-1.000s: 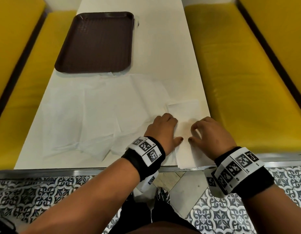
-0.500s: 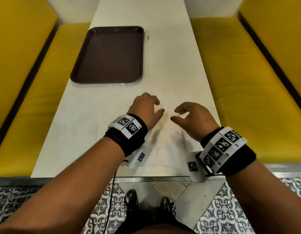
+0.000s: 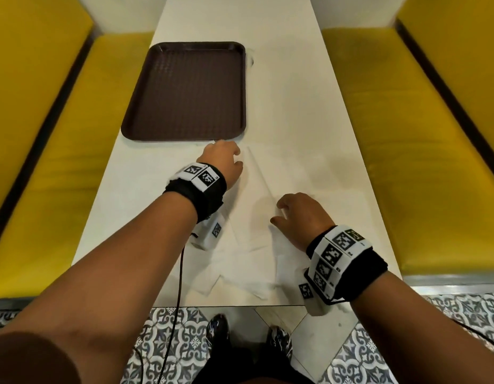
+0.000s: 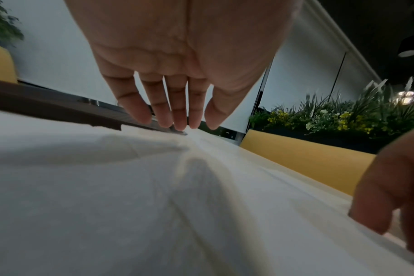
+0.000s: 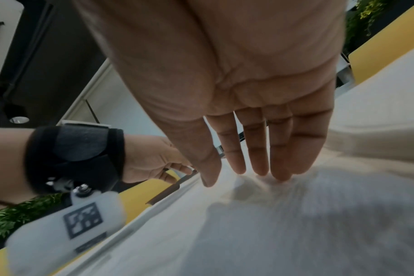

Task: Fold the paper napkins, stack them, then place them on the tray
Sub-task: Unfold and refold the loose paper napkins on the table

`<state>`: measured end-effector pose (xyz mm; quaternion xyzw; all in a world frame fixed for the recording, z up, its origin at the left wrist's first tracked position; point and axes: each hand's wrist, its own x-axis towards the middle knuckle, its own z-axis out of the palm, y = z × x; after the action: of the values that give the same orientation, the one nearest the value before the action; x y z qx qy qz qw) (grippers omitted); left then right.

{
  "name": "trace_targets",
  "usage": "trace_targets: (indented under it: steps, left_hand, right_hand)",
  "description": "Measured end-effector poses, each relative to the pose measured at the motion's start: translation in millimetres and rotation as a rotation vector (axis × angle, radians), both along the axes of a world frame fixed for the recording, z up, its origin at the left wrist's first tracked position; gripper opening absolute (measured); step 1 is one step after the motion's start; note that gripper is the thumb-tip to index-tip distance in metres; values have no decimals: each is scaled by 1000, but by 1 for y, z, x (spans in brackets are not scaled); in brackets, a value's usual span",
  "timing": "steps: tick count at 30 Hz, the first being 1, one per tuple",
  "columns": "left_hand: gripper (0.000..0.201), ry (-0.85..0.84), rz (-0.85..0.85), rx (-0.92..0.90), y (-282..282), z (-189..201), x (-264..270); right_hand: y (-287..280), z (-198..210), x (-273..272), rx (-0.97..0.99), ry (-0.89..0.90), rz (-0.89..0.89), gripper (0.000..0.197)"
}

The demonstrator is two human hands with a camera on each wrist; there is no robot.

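The paper napkins (image 3: 257, 217) lie spread flat across the near half of the white table (image 3: 290, 87), thin white sheets overlapping one another, with creases running through them and a few folded pieces bunched at the near edge (image 3: 240, 284). Against the pale tabletop their outlines are hard to pick out. I judge these to be featherweight, limp and easy to tear: no stiffness at all, so they will flop unless carried by an edge or pressed flat, and they should slide freely on the smooth top.

The left hand (image 3: 222, 162) reaches forward over the far edge of the sheets, just short of the tray (image 3: 185, 90). In the left wrist view its fingers (image 4: 158, 112) point down, nearly straight and close together, holding nothing; whether the tips touch the paper yet I cannot tell. The right hand (image 3: 301, 214) hangs over the napkin nearer the body, fingers (image 5: 255, 149) extended and slightly parted, tips at or just above the sheet, nothing pinched.

The best hold, to my eye, is a corner or far edge taken lightly between thumb and fingertip, the other hand flat on the sheet to pin it.

The brown tray sits bare on the far left. Yellow benches (image 3: 406, 151) flank the table, patterned tile (image 3: 185, 342) below.
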<state>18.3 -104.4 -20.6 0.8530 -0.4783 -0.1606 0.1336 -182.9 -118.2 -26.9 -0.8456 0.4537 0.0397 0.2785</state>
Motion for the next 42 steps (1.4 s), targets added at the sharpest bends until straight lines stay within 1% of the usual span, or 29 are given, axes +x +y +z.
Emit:
trace_targets:
  steps: [4, 9, 14, 16, 19, 21, 24, 27, 30, 32, 34, 36, 38, 42]
  left_hand:
    - [41, -17, -28, 3, -14, -9, 1]
    - [40, -56, -24, 32, -27, -12, -1]
    - [40, -9, 20, 18, -33, -12, 4]
    - [34, 19, 42, 12, -33, -10, 5]
    - [21, 123, 59, -23, -32, -12, 10]
    - [21, 180, 66, -69, -28, -12, 10]
    - [25, 216, 47, -132, -22, -3, 8]
    - [26, 212, -16, -185, -13, 11, 9]
    - [23, 244, -69, -239, -2, 28, 9]
    - [22, 263, -72, -285, 5, 40, 8]
    - [23, 279, -57, -328, 12, 51, 6]
    - [29, 290, -57, -356, 19, 62, 1]
    - [33, 291, -92, -382, 25, 74, -5]
    - [32, 243, -163, -431, 37, 99, -20]
  right_hand:
    - [3, -5, 1, -32, 9, 19, 31]
    - [4, -6, 3, -46, 5, 15, 24]
    - [1, -7, 5, -29, -4, -6, 25]
    - [0, -9, 6, -21, -3, -16, 25]
    - [-1, -10, 7, -15, -3, -31, 24]
    - [-2, -10, 7, -7, -5, -36, 25]
    - [-4, -10, 5, 15, -25, -67, 26]
    - [-5, -5, 1, 30, -101, -132, 27]
    - [-4, 3, -4, -42, -232, -174, 24]
    - [-1, 8, -6, -78, -313, -195, 25]
    - [3, 12, -5, -95, -395, -188, 27]
    - [7, 17, -4, -111, -480, -167, 33]
    - [9, 22, -1, -118, -547, -157, 39]
    - [9, 33, 5, -145, -626, -123, 47]
